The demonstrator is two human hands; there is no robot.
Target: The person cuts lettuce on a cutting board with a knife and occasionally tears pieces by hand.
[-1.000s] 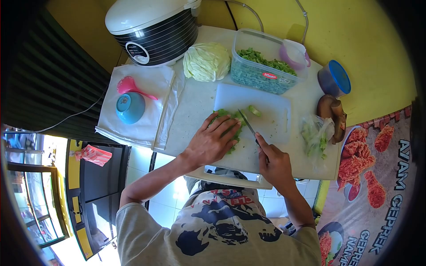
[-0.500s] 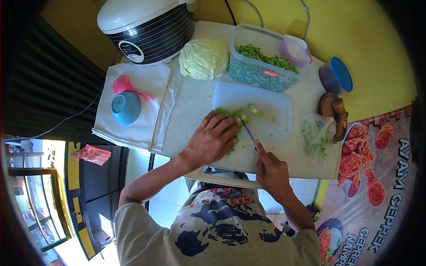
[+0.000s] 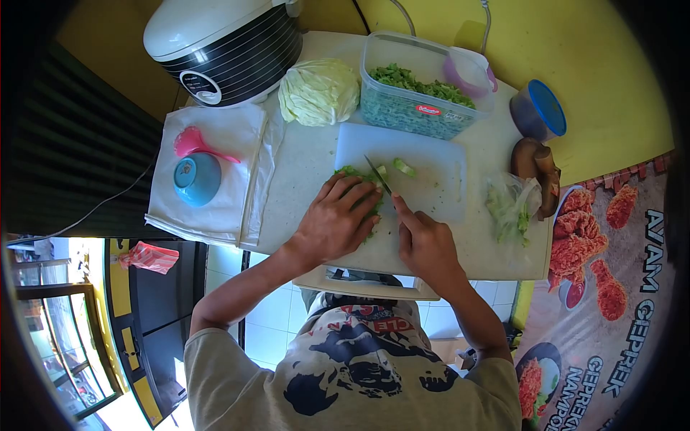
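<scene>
My left hand (image 3: 336, 219) presses down on a bunch of leafy lettuce (image 3: 351, 171) at the left end of the white cutting board (image 3: 431, 197), its bent fingers hiding most of the greens. In my right hand (image 3: 428, 248) is a knife (image 3: 376, 172), forefinger stretched along the back of the blade. The blade slants up and left beside my left fingertips, by the cut end of the lettuce. A cut stem piece (image 3: 404, 167) lies on the board to the right of the blade, with small green bits scattered around.
Behind the board stand a cabbage (image 3: 319, 92) and a clear tub (image 3: 420, 118) of chopped greens. A rice cooker (image 3: 230, 61) is back left, near a blue bowl (image 3: 197, 179) and pink ladle (image 3: 194, 142). On the right are a plastic bag (image 3: 512, 205) and a blue-lidded container (image 3: 539, 111).
The knife has shifted left and up, its tip now showing past my left fingers. My right hand moved left with it. The whole view has shifted slightly.
</scene>
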